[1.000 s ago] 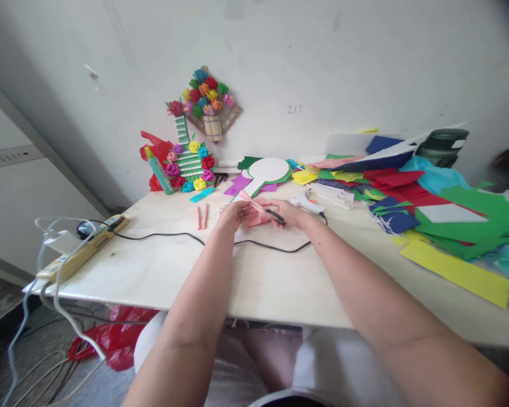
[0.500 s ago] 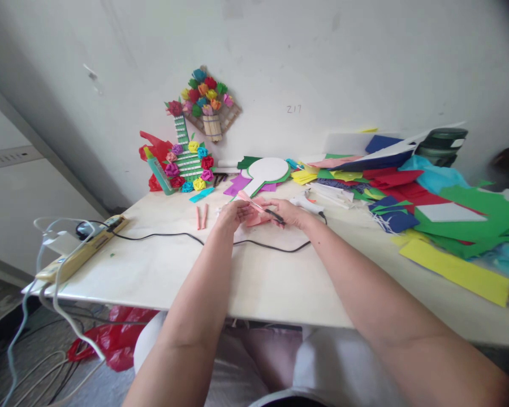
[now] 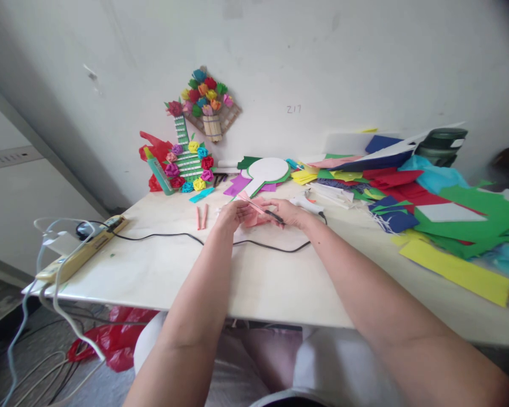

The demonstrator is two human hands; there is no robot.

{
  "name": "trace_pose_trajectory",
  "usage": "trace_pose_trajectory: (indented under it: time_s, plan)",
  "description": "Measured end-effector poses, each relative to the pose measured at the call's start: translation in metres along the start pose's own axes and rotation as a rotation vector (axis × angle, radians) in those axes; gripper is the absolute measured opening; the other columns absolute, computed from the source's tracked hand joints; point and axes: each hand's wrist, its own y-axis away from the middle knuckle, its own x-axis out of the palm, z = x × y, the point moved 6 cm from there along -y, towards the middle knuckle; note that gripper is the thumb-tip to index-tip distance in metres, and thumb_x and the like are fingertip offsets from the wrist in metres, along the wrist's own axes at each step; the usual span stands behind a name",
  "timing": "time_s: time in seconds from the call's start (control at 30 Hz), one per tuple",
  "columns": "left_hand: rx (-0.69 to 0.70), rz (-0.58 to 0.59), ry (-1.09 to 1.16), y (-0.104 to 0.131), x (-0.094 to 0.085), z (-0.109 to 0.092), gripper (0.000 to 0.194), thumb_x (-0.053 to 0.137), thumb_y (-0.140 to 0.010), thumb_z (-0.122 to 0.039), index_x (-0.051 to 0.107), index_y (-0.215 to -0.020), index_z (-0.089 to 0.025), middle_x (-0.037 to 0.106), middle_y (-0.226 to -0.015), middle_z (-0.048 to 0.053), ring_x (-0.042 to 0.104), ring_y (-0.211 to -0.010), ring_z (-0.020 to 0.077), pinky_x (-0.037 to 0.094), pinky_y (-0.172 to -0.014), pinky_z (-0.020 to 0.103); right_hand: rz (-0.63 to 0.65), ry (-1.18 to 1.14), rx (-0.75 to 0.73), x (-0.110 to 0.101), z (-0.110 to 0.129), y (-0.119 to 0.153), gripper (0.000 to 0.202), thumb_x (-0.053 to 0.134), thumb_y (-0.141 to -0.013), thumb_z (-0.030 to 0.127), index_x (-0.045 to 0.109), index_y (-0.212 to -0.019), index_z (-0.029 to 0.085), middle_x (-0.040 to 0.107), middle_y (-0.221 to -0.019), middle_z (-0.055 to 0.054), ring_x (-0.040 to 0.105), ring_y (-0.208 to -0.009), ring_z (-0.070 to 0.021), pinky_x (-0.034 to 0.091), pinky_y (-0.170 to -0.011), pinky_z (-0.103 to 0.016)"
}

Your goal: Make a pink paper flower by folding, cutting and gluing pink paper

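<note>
My right hand [image 3: 289, 212] is closed around the black handles of a pair of scissors [image 3: 275, 216], whose blades point up and left. In my left hand [image 3: 233, 215] a piece of pink paper [image 3: 246, 198] is pinched, and the blades lie against it. More pink paper [image 3: 257, 219] rests on the table under the scissors, between both hands. Two thin pink rolled paper sticks [image 3: 201, 217] lie to the left of my left hand. Just beyond the hands is a white paddle-shaped cutout [image 3: 268, 169] with a green border.
A white glue gun [image 3: 306, 204] sits beyond my right hand. Its black cable [image 3: 271, 245] crosses the table toward a power strip [image 3: 80, 249]. Coloured paper sheets [image 3: 449, 220] pile up at the right. A green glue bottle [image 3: 158, 171] and paper-flower crafts [image 3: 190, 161] stand at the back left.
The scissors' blades and the pink paper in my left hand have shifted slightly. Both hands stay in nearly the same place.
</note>
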Motion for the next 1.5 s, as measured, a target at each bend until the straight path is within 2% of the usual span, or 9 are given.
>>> trace_pose_trajectory:
  time_s: [0.17,0.43,0.83,1.07,1.33,1.5]
  plan:
    - [0.007,0.019,0.018,0.001,0.001,0.000,0.008,0.054,-0.066,-0.007,0.060,-0.072,-0.006,0.062,-0.054,0.009,0.063,-0.055,0.0162,0.051,-0.055,0.023,0.019,-0.010,0.023,0.000,-0.002,0.000,0.038,0.058,-0.077,0.024,0.053,-0.114,0.016,0.048,-0.042,0.007,0.043,-0.033,-0.0068,0.033,-0.032,-0.016]
    - [0.017,0.046,0.000,0.003,0.004,-0.001,0.005,0.055,-0.066,-0.007,0.060,-0.066,-0.007,0.063,-0.055,0.009,0.062,-0.052,0.0137,0.050,-0.055,0.022,0.055,-0.010,0.009,0.002,0.002,0.005,0.038,0.058,-0.078,0.031,0.053,-0.112,0.016,0.048,-0.046,0.008,0.042,-0.033,-0.0060,0.032,-0.032,-0.016]
    - [0.012,0.027,-0.026,0.008,0.009,-0.002,0.006,0.054,-0.066,-0.007,0.060,-0.064,-0.007,0.062,-0.053,0.008,0.061,-0.050,0.0136,0.051,-0.055,0.023,0.006,-0.001,0.027,0.001,0.002,0.004,0.033,0.054,-0.079,0.027,0.056,-0.110,0.014,0.045,-0.041,0.008,0.040,-0.032,-0.0063,0.031,-0.032,-0.017]
    - [0.033,0.024,-0.021,0.008,0.008,-0.003,0.006,0.054,-0.065,-0.007,0.060,-0.066,-0.007,0.062,-0.053,0.008,0.061,-0.050,0.0137,0.050,-0.053,0.022,-0.022,0.018,0.016,0.000,0.001,0.001,0.042,0.064,-0.071,0.025,0.056,-0.112,0.017,0.048,-0.043,0.009,0.039,-0.031,-0.0049,0.031,-0.031,-0.016]
    - [0.029,0.021,-0.033,0.008,0.008,-0.003,0.005,0.054,-0.065,-0.008,0.059,-0.065,-0.008,0.061,-0.052,0.008,0.061,-0.050,0.0144,0.051,-0.054,0.023,0.026,-0.054,0.016,0.002,0.003,0.004,0.041,0.056,-0.078,0.029,0.052,-0.118,0.017,0.049,-0.044,0.008,0.043,-0.033,-0.0063,0.033,-0.033,-0.017]
    - [0.030,0.036,-0.046,0.005,0.009,-0.002,0.005,0.056,-0.064,-0.009,0.060,-0.062,-0.008,0.062,-0.053,0.008,0.061,-0.050,0.0139,0.050,-0.055,0.023,0.018,-0.059,0.036,0.002,0.002,0.004,0.037,0.053,-0.080,0.028,0.054,-0.114,0.015,0.050,-0.044,0.007,0.043,-0.033,-0.0069,0.033,-0.032,-0.017]
